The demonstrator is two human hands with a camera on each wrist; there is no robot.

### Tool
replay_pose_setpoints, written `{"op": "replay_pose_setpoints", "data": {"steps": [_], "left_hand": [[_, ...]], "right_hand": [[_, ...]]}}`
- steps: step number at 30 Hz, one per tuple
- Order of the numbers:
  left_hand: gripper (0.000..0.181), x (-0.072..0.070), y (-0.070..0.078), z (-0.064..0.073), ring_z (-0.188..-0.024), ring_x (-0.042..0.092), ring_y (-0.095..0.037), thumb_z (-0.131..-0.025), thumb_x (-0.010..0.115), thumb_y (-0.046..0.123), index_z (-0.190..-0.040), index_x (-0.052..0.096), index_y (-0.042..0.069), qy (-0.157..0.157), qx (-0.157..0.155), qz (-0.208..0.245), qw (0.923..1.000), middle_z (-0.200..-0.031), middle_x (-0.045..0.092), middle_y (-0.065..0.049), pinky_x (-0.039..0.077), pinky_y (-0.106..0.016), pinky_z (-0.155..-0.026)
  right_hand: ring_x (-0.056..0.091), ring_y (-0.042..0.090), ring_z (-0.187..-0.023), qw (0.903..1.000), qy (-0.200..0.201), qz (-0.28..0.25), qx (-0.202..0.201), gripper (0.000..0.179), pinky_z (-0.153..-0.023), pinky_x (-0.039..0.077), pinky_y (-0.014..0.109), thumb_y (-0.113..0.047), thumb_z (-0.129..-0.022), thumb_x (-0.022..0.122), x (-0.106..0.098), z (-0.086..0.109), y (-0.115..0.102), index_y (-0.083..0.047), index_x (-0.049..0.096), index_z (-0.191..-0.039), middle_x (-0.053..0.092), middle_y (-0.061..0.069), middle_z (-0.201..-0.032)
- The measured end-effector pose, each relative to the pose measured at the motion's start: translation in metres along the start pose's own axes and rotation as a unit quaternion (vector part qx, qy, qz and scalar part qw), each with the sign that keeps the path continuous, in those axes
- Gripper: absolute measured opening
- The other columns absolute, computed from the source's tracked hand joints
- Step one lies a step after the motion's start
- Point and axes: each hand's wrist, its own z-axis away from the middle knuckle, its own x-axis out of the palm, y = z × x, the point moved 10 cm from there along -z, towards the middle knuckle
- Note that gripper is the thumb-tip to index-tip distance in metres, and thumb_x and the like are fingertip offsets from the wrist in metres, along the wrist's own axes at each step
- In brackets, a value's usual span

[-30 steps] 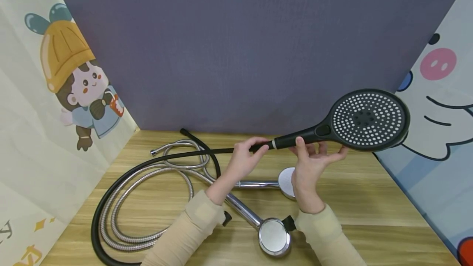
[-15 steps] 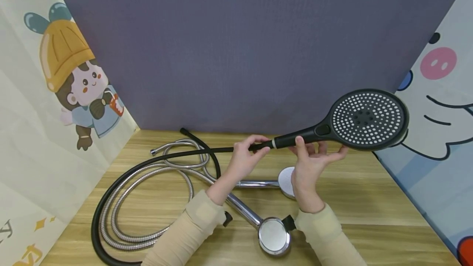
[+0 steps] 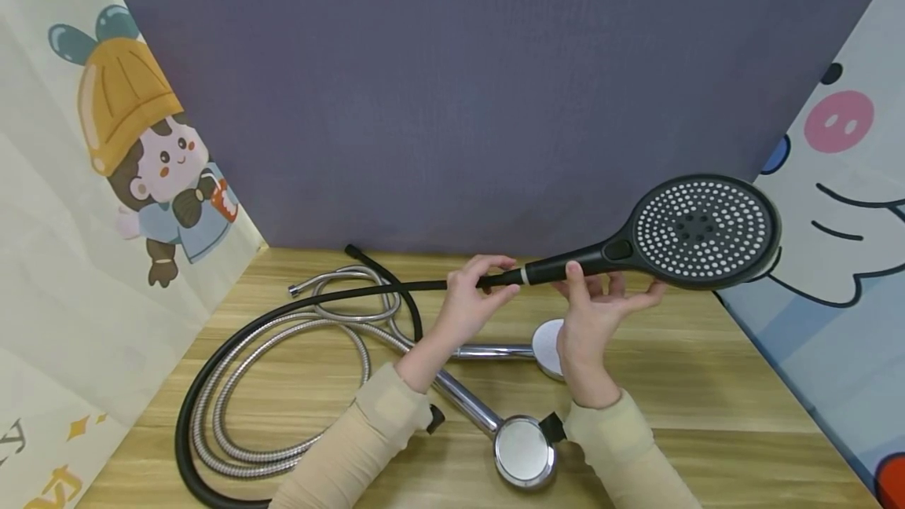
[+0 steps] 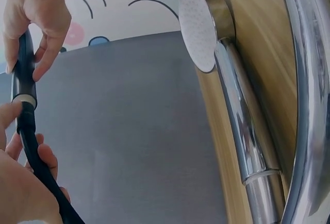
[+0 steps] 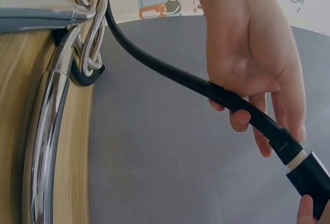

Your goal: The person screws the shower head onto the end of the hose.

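My right hand [image 3: 594, 336] holds a large black shower head [image 3: 703, 230] by its handle, thumb on the near side and fingers underneath and behind. The spray face with pale nozzles points toward me. A black shower hose [image 3: 339, 294] meets the handle's end, where a pale ring [image 4: 25, 99] shows at the joint. My left hand [image 3: 467, 305] grips the hose at its connector [image 5: 283, 144], with curled fingers behind the hose. Whether thread is engaged inside the joint is hidden. Both hands hold these pieces above the wooden tabletop [image 3: 707, 383].
Under my hands lie two chrome shower heads, one nearer [image 3: 525, 452] and one farther back [image 3: 547, 348]. Coiled metal hoses [image 3: 233, 458] lie at left, partly inside the black hose's loop. A grey panel [image 3: 452, 100] stands behind, with printed curtains [image 3: 56, 218] at the sides.
The left thumb and forefinger have spread slightly apart at the connector. The black shower head has dipped a little; the right hand keeps its hold.
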Motion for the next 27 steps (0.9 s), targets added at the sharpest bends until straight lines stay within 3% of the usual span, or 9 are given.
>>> {"op": "replay_pose_setpoints", "data": {"steps": [7, 10, 13, 17, 21, 27], "left_hand": [[0.029, 0.0011, 0.0015, 0.0008, -0.100, 0.060, -0.014, -0.092, 0.061, 0.030, -0.119, 0.063, 0.020, -0.019, -0.002, -0.011, 0.9998, -0.114, 0.065, 0.004, 0.034, -0.037, -0.090], [0.028, 0.0014, 0.0001, 0.0010, -0.108, 0.058, -0.017, -0.095, 0.056, 0.031, -0.120, 0.063, 0.020, -0.026, -0.014, -0.015, 0.9994, -0.115, 0.065, 0.001, 0.041, -0.036, -0.087], [0.029, 0.0031, -0.0025, 0.0011, -0.093, 0.060, -0.020, -0.096, 0.054, 0.032, -0.120, 0.063, 0.018, -0.037, -0.028, -0.009, 0.9989, -0.114, 0.066, -0.002, 0.049, -0.028, -0.070], [0.030, 0.0045, -0.0043, 0.0009, -0.072, 0.056, -0.016, -0.097, 0.053, 0.031, -0.119, 0.064, 0.015, -0.042, -0.035, -0.007, 0.9985, -0.110, 0.067, -0.004, 0.045, -0.020, -0.055], [0.029, 0.0035, -0.0045, 0.0010, -0.075, 0.052, -0.011, -0.096, 0.055, 0.031, -0.117, 0.064, 0.015, -0.035, -0.035, -0.018, 0.9986, -0.107, 0.068, -0.001, 0.042, -0.021, -0.062], [0.028, 0.0016, -0.0049, 0.0014, -0.077, 0.046, -0.014, -0.094, 0.057, 0.034, -0.115, 0.066, 0.018, -0.026, -0.043, -0.027, 0.9983, -0.104, 0.069, 0.002, 0.034, -0.029, -0.076]], "right_hand": [[0.059, 0.025, -0.076, 1.0000, 0.002, 0.003, 0.001, 0.101, -0.061, 0.058, 0.036, 0.011, -0.078, 0.068, -0.0012, -0.0008, -0.0002, -0.038, 0.007, -0.143, 0.045, 0.016, -0.113], [0.058, 0.024, -0.075, 1.0000, 0.005, 0.005, 0.001, 0.101, -0.061, 0.058, 0.035, 0.010, -0.078, 0.069, -0.0010, -0.0003, -0.0006, -0.038, 0.008, -0.143, 0.045, 0.016, -0.112], [0.057, 0.024, -0.074, 1.0000, 0.005, 0.004, -0.001, 0.101, -0.061, 0.058, 0.035, 0.010, -0.078, 0.068, -0.0003, 0.0000, -0.0015, -0.038, 0.008, -0.143, 0.045, 0.016, -0.112], [0.058, 0.024, -0.074, 1.0000, 0.006, 0.002, -0.003, 0.100, -0.060, 0.058, 0.036, 0.011, -0.078, 0.068, 0.0004, 0.0004, -0.0023, -0.037, 0.008, -0.142, 0.045, 0.015, -0.110], [0.059, 0.025, -0.077, 1.0000, 0.003, 0.000, -0.004, 0.099, -0.062, 0.058, 0.037, 0.012, -0.078, 0.067, 0.0010, 0.0009, -0.0023, -0.036, 0.008, -0.142, 0.044, 0.016, -0.111], [0.059, 0.026, -0.078, 1.0000, 0.001, 0.003, -0.006, 0.100, -0.064, 0.058, 0.038, 0.011, -0.079, 0.067, 0.0025, 0.0009, -0.0028, -0.037, 0.007, -0.142, 0.044, 0.016, -0.113]]}}
